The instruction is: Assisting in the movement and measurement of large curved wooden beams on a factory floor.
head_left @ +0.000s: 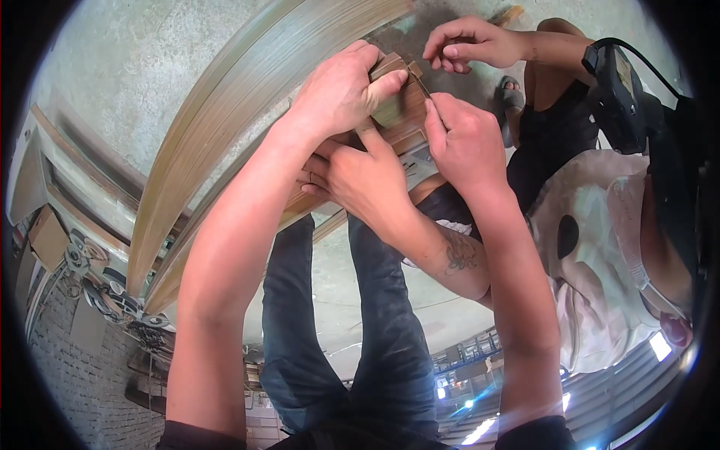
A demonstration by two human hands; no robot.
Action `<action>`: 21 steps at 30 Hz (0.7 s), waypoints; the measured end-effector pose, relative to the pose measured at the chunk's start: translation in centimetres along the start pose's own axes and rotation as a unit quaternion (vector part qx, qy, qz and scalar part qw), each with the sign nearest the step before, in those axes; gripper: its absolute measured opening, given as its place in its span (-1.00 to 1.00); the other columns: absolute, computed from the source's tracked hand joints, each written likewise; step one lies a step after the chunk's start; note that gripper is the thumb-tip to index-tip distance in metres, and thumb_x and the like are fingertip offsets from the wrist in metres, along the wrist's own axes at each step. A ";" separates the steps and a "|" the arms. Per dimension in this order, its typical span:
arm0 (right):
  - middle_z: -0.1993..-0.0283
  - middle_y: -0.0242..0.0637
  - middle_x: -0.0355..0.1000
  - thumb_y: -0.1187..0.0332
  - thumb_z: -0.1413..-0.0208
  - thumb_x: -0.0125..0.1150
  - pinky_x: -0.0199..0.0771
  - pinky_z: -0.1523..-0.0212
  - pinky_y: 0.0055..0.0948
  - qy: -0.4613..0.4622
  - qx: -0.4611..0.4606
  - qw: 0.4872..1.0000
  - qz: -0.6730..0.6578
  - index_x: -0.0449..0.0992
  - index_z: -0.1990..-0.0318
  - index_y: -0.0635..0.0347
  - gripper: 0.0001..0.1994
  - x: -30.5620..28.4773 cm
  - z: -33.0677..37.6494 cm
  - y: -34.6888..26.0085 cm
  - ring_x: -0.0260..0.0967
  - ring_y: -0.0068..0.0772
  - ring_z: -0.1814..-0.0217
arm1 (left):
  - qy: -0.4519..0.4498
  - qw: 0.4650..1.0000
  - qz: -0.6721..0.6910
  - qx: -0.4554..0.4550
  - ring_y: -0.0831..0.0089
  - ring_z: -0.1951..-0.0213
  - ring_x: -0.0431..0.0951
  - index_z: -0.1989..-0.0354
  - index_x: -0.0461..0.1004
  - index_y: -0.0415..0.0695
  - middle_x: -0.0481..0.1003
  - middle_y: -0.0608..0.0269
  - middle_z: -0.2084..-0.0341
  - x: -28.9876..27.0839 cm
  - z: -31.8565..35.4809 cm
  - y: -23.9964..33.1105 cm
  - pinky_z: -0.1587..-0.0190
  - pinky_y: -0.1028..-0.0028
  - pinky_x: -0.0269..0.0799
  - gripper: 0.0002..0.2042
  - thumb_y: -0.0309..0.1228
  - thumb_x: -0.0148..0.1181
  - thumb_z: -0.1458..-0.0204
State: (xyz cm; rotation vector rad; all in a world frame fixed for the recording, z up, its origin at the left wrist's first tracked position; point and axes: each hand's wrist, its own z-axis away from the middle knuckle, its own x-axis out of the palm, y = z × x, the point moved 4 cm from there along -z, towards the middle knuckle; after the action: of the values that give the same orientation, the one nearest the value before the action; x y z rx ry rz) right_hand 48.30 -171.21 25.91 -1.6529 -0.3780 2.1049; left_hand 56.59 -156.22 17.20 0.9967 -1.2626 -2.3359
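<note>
My left hand (337, 94) is closed over the end of a brown wooden piece (388, 69), its thumb pressed on the top near a corner. My right hand (469, 142) pinches a thin, dark, blade-like strip (420, 85) whose tip meets that corner; its exact kind is too small to make out. Under my left wrist, a co-worker's hand (364, 172) rests against the wood from below. The co-worker's other hand (472, 43) hovers with bent fingers just beyond the wood, apart from it.
Long curved wooden boards (217, 112) sweep from the far middle to the lower left. A co-worker in a pale cloth (592, 247) is close on my right, with a dark device (621, 97) near one arm. Wheels and scraps (105, 289) lie at the left.
</note>
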 end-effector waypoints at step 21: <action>0.40 -0.02 0.48 0.41 -0.23 0.17 0.44 0.35 -0.04 0.096 0.070 0.985 -0.125 0.51 0.31 0.26 -0.88 -0.8 0.7 0.0 0.46 0.15 0.34 | -0.002 1.000 -0.001 -0.003 -0.09 0.09 0.52 0.17 0.49 -0.31 0.49 -0.06 0.20 -0.4 0.0 0.3 0.06 0.11 0.46 -0.48 0.05 0.17 -0.18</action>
State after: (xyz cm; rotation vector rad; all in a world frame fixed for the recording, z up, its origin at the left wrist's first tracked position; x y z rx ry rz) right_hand 47.79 -171.55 26.79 -1.6173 -0.3476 1.7326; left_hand 56.90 -156.14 17.59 0.9939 -1.2552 -2.3429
